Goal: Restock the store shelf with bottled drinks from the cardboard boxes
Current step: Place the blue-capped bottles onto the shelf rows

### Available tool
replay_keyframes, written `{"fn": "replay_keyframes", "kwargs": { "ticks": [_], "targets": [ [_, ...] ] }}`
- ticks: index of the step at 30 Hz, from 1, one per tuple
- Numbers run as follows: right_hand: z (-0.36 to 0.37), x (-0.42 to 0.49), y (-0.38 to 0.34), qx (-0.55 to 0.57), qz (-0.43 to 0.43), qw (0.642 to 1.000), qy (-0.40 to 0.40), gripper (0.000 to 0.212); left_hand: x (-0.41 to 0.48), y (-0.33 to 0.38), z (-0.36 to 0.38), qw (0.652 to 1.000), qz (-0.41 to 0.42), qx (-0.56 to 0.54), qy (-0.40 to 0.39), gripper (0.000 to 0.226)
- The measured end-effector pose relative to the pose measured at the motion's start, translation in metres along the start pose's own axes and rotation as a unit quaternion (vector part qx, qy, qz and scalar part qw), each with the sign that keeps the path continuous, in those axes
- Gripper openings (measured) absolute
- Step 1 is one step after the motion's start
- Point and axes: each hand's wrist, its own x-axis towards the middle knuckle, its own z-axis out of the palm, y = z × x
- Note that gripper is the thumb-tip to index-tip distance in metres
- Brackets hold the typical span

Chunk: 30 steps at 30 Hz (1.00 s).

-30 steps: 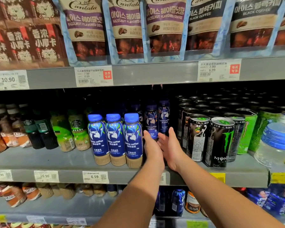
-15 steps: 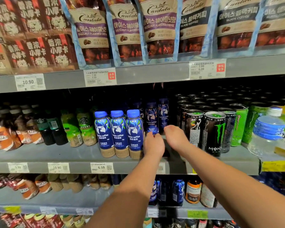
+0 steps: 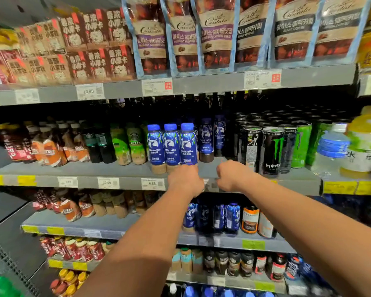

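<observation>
Reaching to the front lip of the middle shelf (image 3: 120,169) with the left hand (image 3: 185,181) and the right hand (image 3: 231,176), both just below the frame's centre. Showing the left hand curled, knuckles up, fingertips hidden, right at 6 o'clock of the last of three blue coffee bottles (image 3: 170,144) and covering its foot; cannot tell whether gripping that bottle or merely sitting in front of it. Showing the right hand balled narrow, nothing visible in it, over a bare strip of shelf at 3 o'clock of the left. Beyond that gap, at 12 o'clock, two darker blue bottles (image 3: 206,140) set deeper back. At 3 o'clock of the right hand, black energy cans (image 3: 272,151) packed close, near but not touching.

Judging the risks from here:
- **Front bottle:** could tip it forward off the lip by drawing the left hand away while caught on its foot. Tall and narrow, so likely to topple and take its two neighbours at 9 o'clock with it.
- **Nearest can:** could clip it with the right wrist if swung out toward 3 o'clock.
- **Gap:** could leave it crooked or half filled, stranding the rear pair behind.

Safer to lift both hands straight clear, then bring fresh stock in upright from 6 o'clock
</observation>
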Motion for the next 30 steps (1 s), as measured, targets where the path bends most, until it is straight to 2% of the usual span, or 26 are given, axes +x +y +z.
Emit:
{"fn": "replay_keyframes", "kwargs": {
  "ticks": [4, 7, 11, 15, 24, 30],
  "targets": [
    [0.017, -0.036, -0.038, -0.013, 0.022, 1.0, 0.003, 0.031, -0.039, -0.03, 0.004, 0.999, 0.038, 0.024, -0.016, 0.03],
    [0.043, -0.066, -0.071, 0.003, 0.04, 0.999, -0.013, 0.032, -0.074, -0.058, 0.016, 0.996, 0.06, 0.04, -0.056, 0.031],
    [0.088, -0.102, -0.113, 0.015, 0.048, 0.999, -0.012, 0.033, -0.123, -0.096, 0.052, 0.99, 0.086, 0.054, -0.093, 0.03],
    [0.143, -0.129, -0.143, 0.016, 0.037, 0.998, -0.056, 0.032, -0.157, -0.125, 0.099, 0.985, 0.079, 0.047, -0.147, 0.032],
    [0.285, -0.156, -0.142, 0.055, 0.033, 0.981, -0.184, 0.03, -0.201, -0.156, 0.227, 0.957, 0.067, 0.049, -0.278, 0.032],
    [0.375, -0.147, -0.131, 0.092, 0.032, 0.962, -0.257, 0.028, -0.216, -0.177, 0.317, 0.938, 0.018, 0.078, -0.338, 0.028]
  ]
}}
